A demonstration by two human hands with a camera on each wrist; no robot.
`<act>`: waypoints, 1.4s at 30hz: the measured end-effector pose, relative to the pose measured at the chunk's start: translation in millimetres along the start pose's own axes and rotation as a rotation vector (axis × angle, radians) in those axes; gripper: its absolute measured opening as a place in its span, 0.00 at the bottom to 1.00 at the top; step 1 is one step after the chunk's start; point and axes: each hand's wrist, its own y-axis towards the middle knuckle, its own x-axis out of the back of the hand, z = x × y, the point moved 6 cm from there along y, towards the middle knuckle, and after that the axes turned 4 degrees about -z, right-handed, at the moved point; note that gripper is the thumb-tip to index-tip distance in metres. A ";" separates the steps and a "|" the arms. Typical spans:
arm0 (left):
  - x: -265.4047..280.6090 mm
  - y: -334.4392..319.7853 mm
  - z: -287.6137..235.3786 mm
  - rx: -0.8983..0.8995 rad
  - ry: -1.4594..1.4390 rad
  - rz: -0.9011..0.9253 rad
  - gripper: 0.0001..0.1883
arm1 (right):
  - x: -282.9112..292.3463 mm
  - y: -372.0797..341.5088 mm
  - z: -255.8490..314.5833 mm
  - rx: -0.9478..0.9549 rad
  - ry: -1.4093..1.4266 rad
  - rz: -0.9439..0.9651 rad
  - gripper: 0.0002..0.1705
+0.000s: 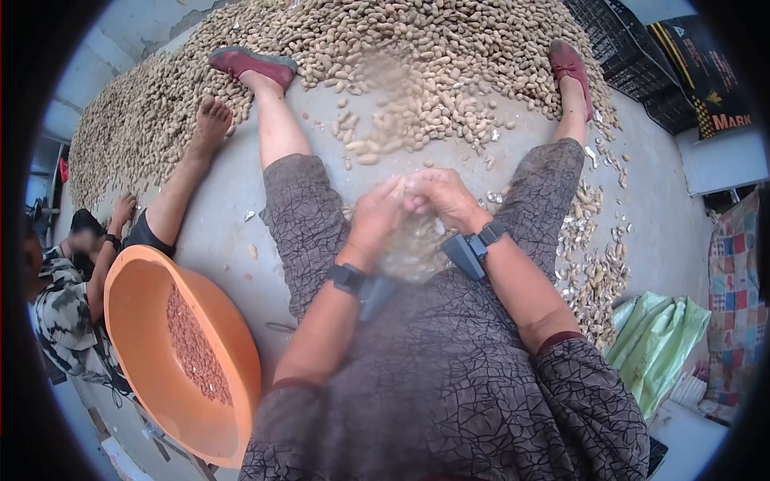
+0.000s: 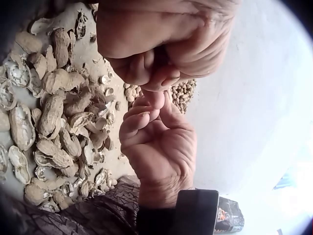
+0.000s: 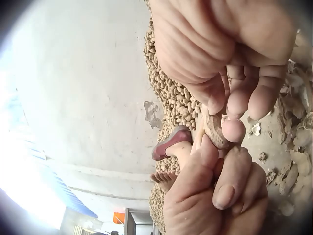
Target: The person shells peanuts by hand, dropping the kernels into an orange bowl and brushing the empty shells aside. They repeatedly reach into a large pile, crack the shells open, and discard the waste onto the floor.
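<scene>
While a second person (image 1: 66,309) shows at the far left, partly cut off, their bare foot (image 1: 212,124) rests at the edge of a broad heap of unshelled peanuts (image 1: 417,48), which spreads across the far side of the floor (image 1: 233,192). Next comes an orange basin (image 1: 132,321), tilted, with reddish kernels (image 1: 196,349) gathered along its right side. Right of it stretches the first maroon shoe (image 1: 253,66), its heel against the heap. Between the wearer's spread legs, the hands meet. The left hand (image 1: 378,215) grips a peanut pod (image 3: 214,132) between thumb and curled fingers, and the right hand (image 1: 446,197) pinches the same pod from the other side (the right wrist view shows it best, its shell ridged and pale). Both wrists carry dark bands. Below and beside the hands lie empty shells (image 2: 51,115), several with their hollow insides up. Farther right, the second maroon shoe (image 1: 568,64) sits against the heap, more shells trail down beside the leg, and a crumpled green bag (image 1: 658,341) lies near them. Black crates (image 1: 626,60), a dark printed sack (image 1: 706,72) and a checked cloth (image 1: 734,297) line the right edge.
</scene>
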 end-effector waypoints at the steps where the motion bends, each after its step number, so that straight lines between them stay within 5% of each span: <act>1: -1.1 -1.7 -1.2 0.001 0.001 0.000 0.21 | -0.7 -1.5 0.4 -0.013 0.010 -0.001 0.08; 13: -2.8 -2.7 -2.1 -0.237 0.398 0.008 0.17 | 2.2 -4.0 1.4 -0.039 -0.125 -0.086 0.08; 21: -16.9 -7.0 -13.1 -0.516 1.016 0.006 0.14 | 9.4 5.1 -17.5 -0.064 0.014 -0.206 0.02; 28: -4.7 0.6 -8.0 -0.418 0.645 -0.057 0.14 | 1.5 0.6 -16.6 -0.122 0.106 -0.182 0.06; 30: -2.0 1.7 -1.9 -0.217 0.359 -0.040 0.15 | 0.5 1.2 -18.5 -0.130 0.123 -0.178 0.06; 42: 1.5 4.5 1.6 -0.119 0.264 -0.099 0.14 | -1.6 1.6 -15.0 -0.023 0.103 -0.132 0.08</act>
